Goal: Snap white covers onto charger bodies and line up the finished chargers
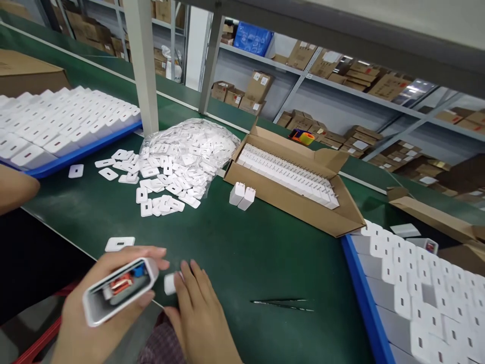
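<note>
My left hand (pixel 102 303) is closed around a white charger housing (pixel 91 308), whose open end faces me and shows a circuit board with orange and blue parts inside. My right hand (pixel 200 308) lies over the green bench near its front edge, fingers stretched out. Its fingertips touch a small white end plate (pixel 169 284), partly covered by them. Another white end plate (pixel 119 243) with a slot lies just beyond my left hand. Black tweezers (pixel 282 304) rest to the right of my right hand.
Loose end plates (pixel 162 205) spill from a clear bag (pixel 193 146). Two white chargers (pixel 242 196) stand near a cardboard box (pixel 295 215) of chargers. Blue trays (pixel 364 298) of white housings flank the bench. At the left edge is another person's arm (pixel 17 189). A metal post (pixel 142 65) rises behind.
</note>
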`<action>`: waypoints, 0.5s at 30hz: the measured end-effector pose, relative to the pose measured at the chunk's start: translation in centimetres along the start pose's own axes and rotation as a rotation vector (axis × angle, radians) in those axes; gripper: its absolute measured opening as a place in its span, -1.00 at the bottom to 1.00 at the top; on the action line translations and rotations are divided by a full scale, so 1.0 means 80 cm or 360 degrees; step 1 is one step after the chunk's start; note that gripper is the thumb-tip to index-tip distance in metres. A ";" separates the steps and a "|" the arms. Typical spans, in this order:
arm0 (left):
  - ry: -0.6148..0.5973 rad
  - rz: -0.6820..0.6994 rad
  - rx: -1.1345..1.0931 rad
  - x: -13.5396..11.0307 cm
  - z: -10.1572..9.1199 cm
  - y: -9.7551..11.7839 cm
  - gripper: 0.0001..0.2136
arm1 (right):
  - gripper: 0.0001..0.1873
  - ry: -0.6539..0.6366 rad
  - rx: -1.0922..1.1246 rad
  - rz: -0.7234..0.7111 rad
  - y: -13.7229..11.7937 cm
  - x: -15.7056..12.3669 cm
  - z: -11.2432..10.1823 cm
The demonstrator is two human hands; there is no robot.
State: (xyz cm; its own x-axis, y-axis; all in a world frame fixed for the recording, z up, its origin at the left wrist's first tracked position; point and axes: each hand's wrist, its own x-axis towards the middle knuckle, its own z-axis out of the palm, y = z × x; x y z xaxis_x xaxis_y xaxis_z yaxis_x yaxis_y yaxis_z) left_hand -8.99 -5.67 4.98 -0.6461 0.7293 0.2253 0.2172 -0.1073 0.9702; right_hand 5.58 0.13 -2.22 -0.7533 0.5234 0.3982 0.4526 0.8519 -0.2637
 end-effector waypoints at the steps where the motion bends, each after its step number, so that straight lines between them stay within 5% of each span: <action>1: -0.0118 -0.0023 -0.0127 0.000 0.010 0.002 -0.81 | -0.67 0.0166 -0.0034 -0.0025 0.004 -0.021 -0.003; 5: -0.0647 -0.0136 -0.0420 -0.005 0.046 0.001 -0.82 | -0.72 0.0254 0.0190 0.0249 0.024 -0.068 -0.031; 7: -0.0950 -0.0201 -0.0372 -0.011 0.058 0.000 -0.79 | -0.80 0.0273 0.0483 0.0549 0.034 -0.069 -0.060; 10: -0.1336 -0.0473 -0.0153 -0.021 0.072 0.002 -0.58 | -0.93 0.0575 0.0767 0.0870 0.044 -0.061 -0.115; 15: -0.1765 -0.0518 -0.0118 -0.041 0.106 0.017 -0.40 | -0.71 0.0721 0.0805 0.0668 0.041 -0.062 -0.183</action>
State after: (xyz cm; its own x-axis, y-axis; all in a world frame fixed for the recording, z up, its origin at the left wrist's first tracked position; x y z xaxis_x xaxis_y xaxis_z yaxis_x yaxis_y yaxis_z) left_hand -0.35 -2.46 4.76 0.3409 0.9180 -0.2025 0.0913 0.1820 0.9790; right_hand 17.79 0.63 7.78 -0.2515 0.8477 0.4671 0.3022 0.5272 -0.7942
